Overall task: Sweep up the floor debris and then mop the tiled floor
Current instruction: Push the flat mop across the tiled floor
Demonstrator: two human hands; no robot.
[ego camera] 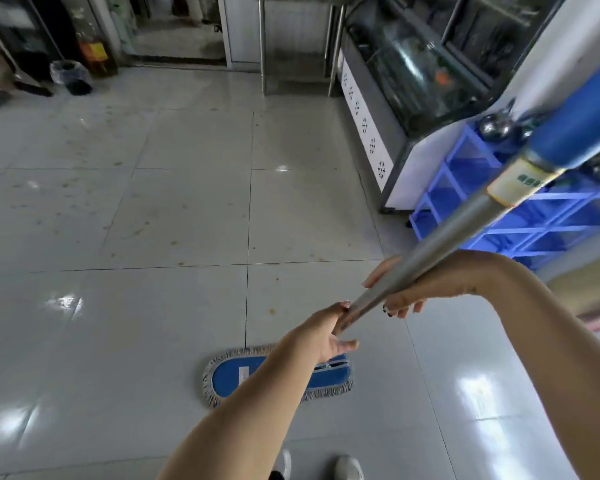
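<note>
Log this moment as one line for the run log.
phase: mopping | left hand: gripping mop handle | right hand: gripping handle above | mop head: flat on tiled floor

Floor tiles (174, 209) glossy, smooth, w/ light glare and dull brownish specks. Mop handle (426, 258) brushed metal, matt sheen; upper grip (575, 129) smooth blue plastic, paper label (520, 181) below it. Mop pad (229, 375) blue cloth, fuzzy grey fringe. Crate (471, 202) blue plastic. Display case (406, 74) shiny glass. Table legs (262, 46) polished metal.
</note>
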